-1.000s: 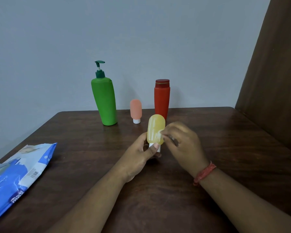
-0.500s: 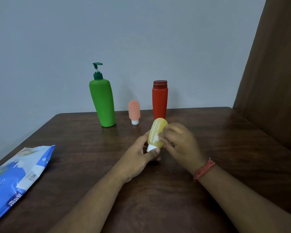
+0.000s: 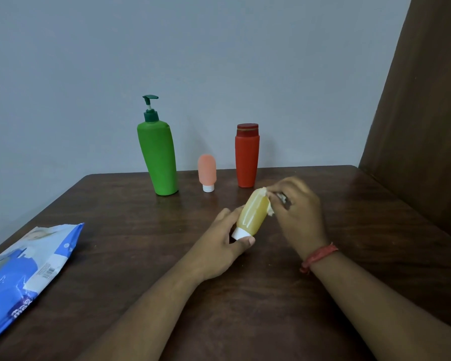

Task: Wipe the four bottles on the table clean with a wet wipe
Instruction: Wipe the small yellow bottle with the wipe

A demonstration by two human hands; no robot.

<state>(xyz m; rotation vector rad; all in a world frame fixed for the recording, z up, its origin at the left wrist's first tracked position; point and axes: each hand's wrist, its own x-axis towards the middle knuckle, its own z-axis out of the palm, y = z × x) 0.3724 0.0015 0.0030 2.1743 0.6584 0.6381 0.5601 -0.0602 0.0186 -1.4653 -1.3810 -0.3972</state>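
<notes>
At the far left, a blue wet wipe pack [image 3: 24,272] is lying flat on the dark wooden table [image 3: 130,225], its near end being cut off by the frame edge; a barcode label is being shown on its upper face.

Toward the back of the table, three bottles are standing upright in a row, apart from one another; first, the green pump bottle [image 3: 158,157], tallest, with a dark green pump head; next, the small pink bottle [image 3: 207,173], being rested on its white cap; then the red bottle [image 3: 247,158], with a darker red lid.

In front of that row, the yellow bottle [image 3: 253,213] is being held above the table, tilted, white cap down and toward the left, rounded end up and toward the right; it is lying near the red bottle, not touching it.

The cap end is being pinched by the left hand [image 3: 219,252]; the thumb is being curled under the white cap, the fingers being wrapped behind the lower body.

The upper end is being met by the right hand [image 3: 297,217]; its fingers are being curled tightly round a crumpled white wet wipe [image 3: 270,204], which is being pressed against the bottle's upper right side; only scraps of the wipe are being shown between fingers and bottle; a red thread band [image 3: 318,257] is being worn on the right wrist.
</notes>
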